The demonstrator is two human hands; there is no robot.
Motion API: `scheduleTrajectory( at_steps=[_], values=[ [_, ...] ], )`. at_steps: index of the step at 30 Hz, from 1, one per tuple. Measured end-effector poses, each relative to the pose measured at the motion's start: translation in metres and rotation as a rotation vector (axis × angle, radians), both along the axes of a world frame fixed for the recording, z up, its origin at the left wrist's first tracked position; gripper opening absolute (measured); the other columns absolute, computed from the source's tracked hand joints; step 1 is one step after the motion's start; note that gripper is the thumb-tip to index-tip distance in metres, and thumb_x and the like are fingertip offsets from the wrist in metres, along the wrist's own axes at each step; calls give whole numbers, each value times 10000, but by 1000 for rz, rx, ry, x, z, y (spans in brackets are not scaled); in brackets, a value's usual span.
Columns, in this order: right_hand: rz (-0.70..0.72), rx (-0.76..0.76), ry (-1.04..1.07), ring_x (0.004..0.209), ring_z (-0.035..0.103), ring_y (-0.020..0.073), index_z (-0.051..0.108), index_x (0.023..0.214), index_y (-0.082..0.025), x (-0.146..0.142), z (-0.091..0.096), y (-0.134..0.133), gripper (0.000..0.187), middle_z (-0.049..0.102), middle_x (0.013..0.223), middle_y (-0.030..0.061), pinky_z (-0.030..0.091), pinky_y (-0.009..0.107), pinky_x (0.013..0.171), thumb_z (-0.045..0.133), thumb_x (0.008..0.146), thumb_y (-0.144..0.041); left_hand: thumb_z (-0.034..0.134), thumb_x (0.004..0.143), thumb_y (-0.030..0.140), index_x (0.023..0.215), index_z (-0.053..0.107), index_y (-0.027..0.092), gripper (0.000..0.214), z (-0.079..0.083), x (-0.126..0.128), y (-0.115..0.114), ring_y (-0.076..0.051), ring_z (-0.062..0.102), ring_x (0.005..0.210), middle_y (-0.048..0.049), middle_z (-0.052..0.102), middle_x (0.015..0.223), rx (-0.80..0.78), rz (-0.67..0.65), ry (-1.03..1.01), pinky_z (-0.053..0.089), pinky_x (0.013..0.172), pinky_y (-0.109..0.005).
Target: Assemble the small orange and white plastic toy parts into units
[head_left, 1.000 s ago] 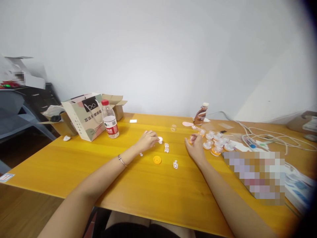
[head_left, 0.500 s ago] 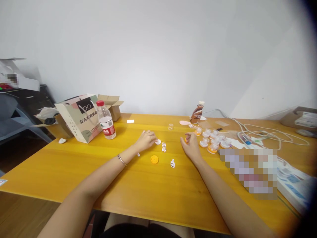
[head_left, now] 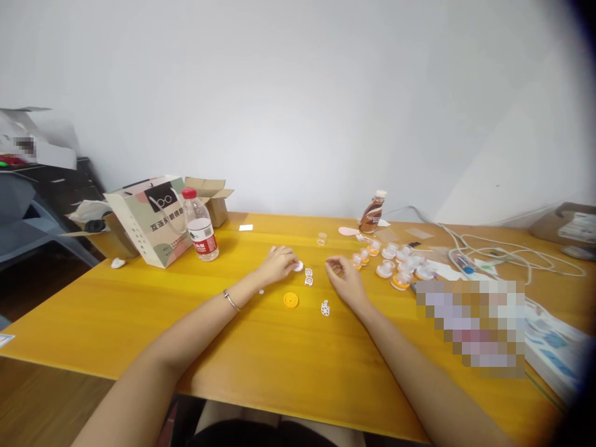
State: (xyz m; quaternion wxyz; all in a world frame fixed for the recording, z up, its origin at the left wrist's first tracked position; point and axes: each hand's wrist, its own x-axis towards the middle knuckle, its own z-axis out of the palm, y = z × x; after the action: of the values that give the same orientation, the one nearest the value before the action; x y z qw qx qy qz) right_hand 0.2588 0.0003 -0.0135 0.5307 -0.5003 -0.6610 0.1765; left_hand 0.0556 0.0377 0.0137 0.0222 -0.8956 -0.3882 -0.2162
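The left hand (head_left: 279,264) lay palm-down on the yellow wooden table (head_left: 139,316), its fingertips against a small round white plastic disc (head_left: 298,266) — gripping or merely touching, I could not tell. The right hand (head_left: 343,282) was half-curled, nothing visible in it, near a white lattice-cut plastic strip (head_left: 308,277) — a round yellow plastic disc (head_left: 291,300) lay between the hands.

Both forearms out front, the left forearm (head_left: 186,329) and right forearm (head_left: 410,360) angling in toward each other! The left hand (head_left: 278,264) is palm down, fingers curled forward, while the right hand (head_left: 344,282) sits loosely bent, fingertips turned inward.
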Motion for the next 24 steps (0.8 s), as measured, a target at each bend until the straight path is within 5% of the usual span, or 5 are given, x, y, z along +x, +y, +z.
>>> scheduleTrajectory(
  at_steps=[5,11,16,20,24],
  values=[
    [334,-294,459,749,598,153,497,988,-225,-29,3,-14,371,643,801,25,461,336,739,593,663,-375,424,829,301,855,570,202,179,20,6,-19,-148,460,866,-19,569,874,30,-115,-59,248,758,-291],
    [349,-365,593,674,603,134,568,847,-209,-37,6,-22,306,657,785,15,477,315,707,672,588,-335,456,811,303,833,594,195,176,24,10,-27,-154,475,871,-30,579,862,-28,-174,-113,272,790,-302],
    [309,-408,597,656,610,137,565,848,-192,-31,1,-19,327,661,778,26,481,314,689,684,571,-319,518,759,280,872,591,149,188,15,-12,-6,-132,531,791,-44,600,853,-232,-135,-299,374,718,-241],
    [280,-432,583,663,615,135,569,827,-189,-30,0,-18,311,660,762,20,474,311,709,690,563,-299,621,647,297,744,606,120,202,-1,-29,11,-123,551,651,-27,618,714,-480,-36,-208,407,628,-218],
    [279,-437,556,642,612,127,569,831,-184,-30,2,-19,307,654,732,13,471,308,714,687,567,-289,611,649,291,769,593,98,228,-17,-27,18,-107,557,627,-34,621,703,-544,-42,-225,422,584,-190]
  ],
)
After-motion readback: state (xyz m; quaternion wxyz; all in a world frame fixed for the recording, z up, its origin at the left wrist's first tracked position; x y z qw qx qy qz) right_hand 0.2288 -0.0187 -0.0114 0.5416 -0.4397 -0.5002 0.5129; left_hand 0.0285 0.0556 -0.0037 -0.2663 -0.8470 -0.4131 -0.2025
